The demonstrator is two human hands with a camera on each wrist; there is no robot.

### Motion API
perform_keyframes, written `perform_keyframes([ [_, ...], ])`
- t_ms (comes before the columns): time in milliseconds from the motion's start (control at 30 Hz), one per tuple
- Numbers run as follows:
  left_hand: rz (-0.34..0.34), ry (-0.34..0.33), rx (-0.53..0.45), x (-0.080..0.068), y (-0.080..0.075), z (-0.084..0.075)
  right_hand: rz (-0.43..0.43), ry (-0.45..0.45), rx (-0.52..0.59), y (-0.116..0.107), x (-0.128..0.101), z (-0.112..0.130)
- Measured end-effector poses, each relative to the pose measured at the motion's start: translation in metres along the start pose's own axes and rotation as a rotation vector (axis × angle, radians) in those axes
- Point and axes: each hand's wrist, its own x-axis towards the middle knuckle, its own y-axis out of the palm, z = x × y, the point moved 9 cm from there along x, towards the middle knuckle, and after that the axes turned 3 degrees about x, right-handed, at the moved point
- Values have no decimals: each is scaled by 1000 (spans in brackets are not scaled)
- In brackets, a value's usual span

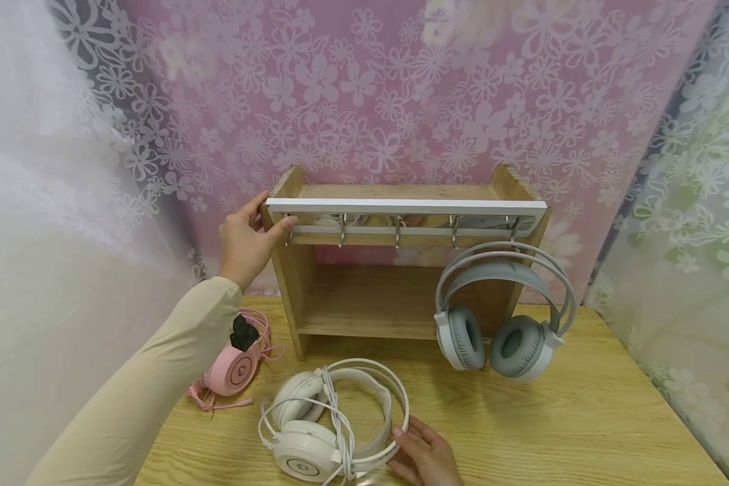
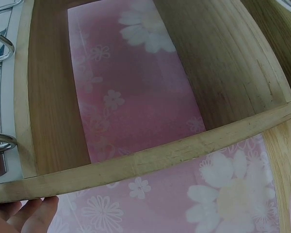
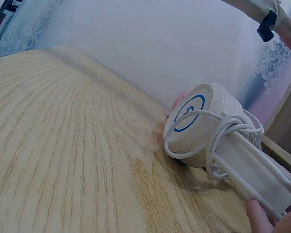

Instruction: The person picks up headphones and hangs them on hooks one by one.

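Note:
A wooden shelf with a white rail and a row of metal hooks stands at the back of the table. My left hand grips its top left corner, with the thumb on the rail. In the left wrist view the shelf's wooden edge crosses the frame above my fingertips. A white headset with its cable wound round it lies on the table in front. My right hand holds its headband at the near right. The right wrist view shows its earcup and my fingers on the band.
A grey and white headset hangs from the rightmost hook. A pink headset with a coiled cable lies left of the shelf. The wooden table is ringed by flowered curtains at the back and both sides.

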Motion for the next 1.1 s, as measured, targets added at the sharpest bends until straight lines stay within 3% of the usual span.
perform_keyframes([
  [233, -5, -5, -3, 0, -1, 1, 22, -2, -85, 3, 0, 7],
  [467, -12, -5, 0, 1, -2, 1, 117, 29, -62, 12, -1, 18],
  [633, -7, -7, 11, 0, 0, 1, 118, 39, -52, 14, 1, 25],
  [1100, -8, -7, 20, 0, -1, 0, 161, -27, -162, 22, 4, 56],
])
